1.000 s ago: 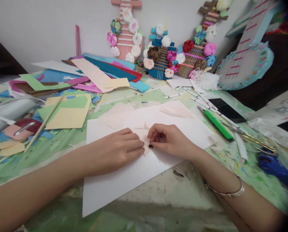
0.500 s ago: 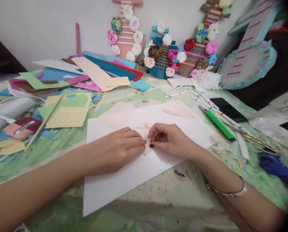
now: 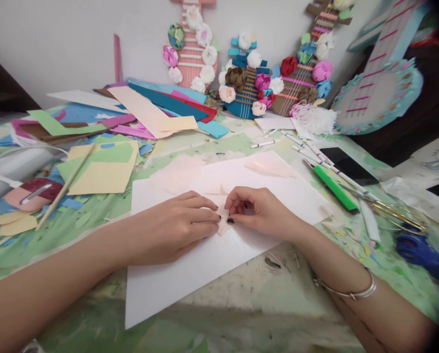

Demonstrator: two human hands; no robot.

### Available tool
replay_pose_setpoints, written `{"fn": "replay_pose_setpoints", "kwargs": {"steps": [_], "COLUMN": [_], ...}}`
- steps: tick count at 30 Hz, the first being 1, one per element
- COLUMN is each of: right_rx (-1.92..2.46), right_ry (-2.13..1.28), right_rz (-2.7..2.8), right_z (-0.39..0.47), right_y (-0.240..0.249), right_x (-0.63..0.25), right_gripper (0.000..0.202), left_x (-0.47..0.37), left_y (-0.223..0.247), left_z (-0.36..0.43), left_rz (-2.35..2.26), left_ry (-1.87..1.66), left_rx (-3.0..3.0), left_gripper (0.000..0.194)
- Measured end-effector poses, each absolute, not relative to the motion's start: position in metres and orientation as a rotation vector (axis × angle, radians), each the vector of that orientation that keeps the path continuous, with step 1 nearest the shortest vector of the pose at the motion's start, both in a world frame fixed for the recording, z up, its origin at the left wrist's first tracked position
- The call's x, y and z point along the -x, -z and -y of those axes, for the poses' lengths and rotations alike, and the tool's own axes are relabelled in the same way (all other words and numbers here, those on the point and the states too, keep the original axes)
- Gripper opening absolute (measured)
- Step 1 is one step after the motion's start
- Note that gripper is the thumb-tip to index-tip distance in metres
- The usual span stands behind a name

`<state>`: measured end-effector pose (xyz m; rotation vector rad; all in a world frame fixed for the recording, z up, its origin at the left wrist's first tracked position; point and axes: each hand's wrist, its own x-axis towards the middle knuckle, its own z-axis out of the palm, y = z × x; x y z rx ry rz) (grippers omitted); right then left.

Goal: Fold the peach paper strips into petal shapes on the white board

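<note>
A white sheet [image 3: 156, 289] lies at an angle on the table in front of me. On it, a small piece of thin pale pink paper [image 3: 223, 226] sits between my two hands. My left hand [image 3: 178, 223] rests palm down on the sheet, its fingers stretched out with the tips on the paper's left edge. My right hand [image 3: 258, 211] is curled, thumb and forefinger pinched at the paper's right side. Its other fingers fold inward. Larger thin pale pink pieces [image 3: 180, 172] lie behind my hands, and another pink piece [image 3: 271, 169] is at the sheet's back right.
Coloured paper offcuts [image 3: 138, 105] pile up at the back left. A wooden stick [image 3: 64, 189] crosses yellow paper. At right are a green cutter knife [image 3: 335, 189], a black phone [image 3: 348, 166], gold-bladed scissors [image 3: 399, 215] and striped sticks [image 3: 318, 157]. Flower-decorated paper instruments [image 3: 245, 93] stand behind.
Both hands stay at the small pink paper. The left fingertips have drawn very slightly left; the right hand's pinch looks the same.
</note>
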<state>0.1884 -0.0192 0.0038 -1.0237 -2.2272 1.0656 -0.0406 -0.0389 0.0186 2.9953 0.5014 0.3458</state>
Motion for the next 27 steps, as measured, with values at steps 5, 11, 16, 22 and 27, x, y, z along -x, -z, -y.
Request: {"fn": "replay_pose_setpoints", "kwargs": {"steps": [5, 11, 16, 22, 27], "right_rx": [1.023, 0.999, 0.975, 0.955, 0.955], "right_ry": [-1.048, -1.020, -1.020, -1.014, -1.035], "right_rz": [2.242, 2.222, 2.238, 2.283, 2.276], "right_z": [0.019, 0.020, 0.021, 0.021, 0.022], "right_y": [-0.003, -0.004, -0.006, -0.006, -0.006], "right_x": [-0.188, -0.189, -0.189, -0.190, -0.189], "right_gripper": [0.014, 0.014, 0.014, 0.015, 0.018], "left_x": [0.040, 0.040, 0.041, 0.041, 0.035], "left_y": [-0.021, -0.021, -0.019, -0.011, -0.006], "left_z": [0.040, 0.042, 0.042, 0.036, 0.029], "left_rz": [-0.486, -0.477, -0.510, -0.732, -0.829], "left_ry": [-0.337, -0.318, -0.411, -0.584, -0.583], "left_rx": [-2.974, -2.954, -2.934, -2.700, -2.408], "left_gripper": [0.024, 0.024, 0.022, 0.025, 0.022]}}
